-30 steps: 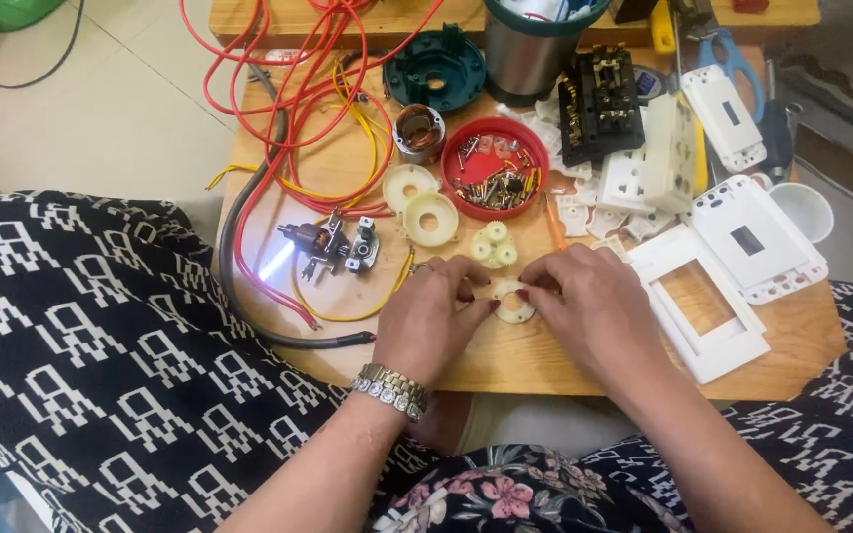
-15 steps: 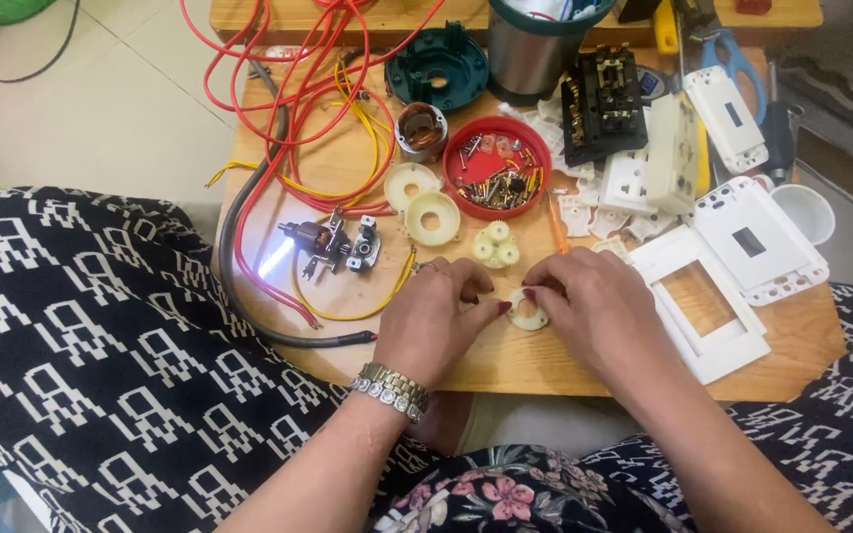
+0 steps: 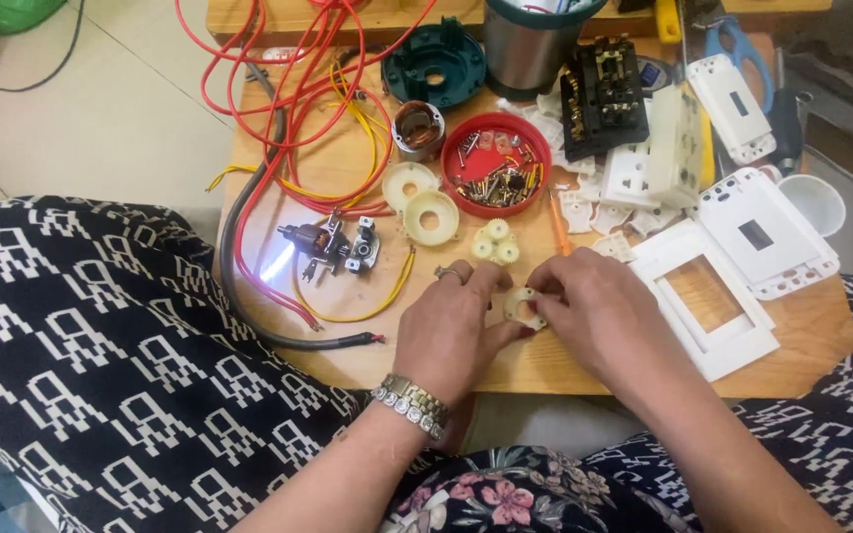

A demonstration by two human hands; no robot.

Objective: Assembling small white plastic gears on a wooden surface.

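Both your hands are pinched on the small cream plastic ring [image 3: 524, 308], held just above the near edge of the wooden table [image 3: 348, 355]. Left hand [image 3: 451, 331] grips its left side with thumb and fingers, right hand [image 3: 594, 316] grips its right side. Just behind it lies a cluster of cream gears [image 3: 495, 242], with the red dish of screws [image 3: 497, 165] further back. A small motor [image 3: 331, 247] sits to the left among red and yellow wires [image 3: 288, 109]. White switch plates [image 3: 708, 296] lie to the right.

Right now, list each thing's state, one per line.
left hand: gripping the cream plastic ring
right hand: pinching the same ring
red dish: filled with screws
white cup: upright, looks empty
white frame: lying flat
small motor: on its side
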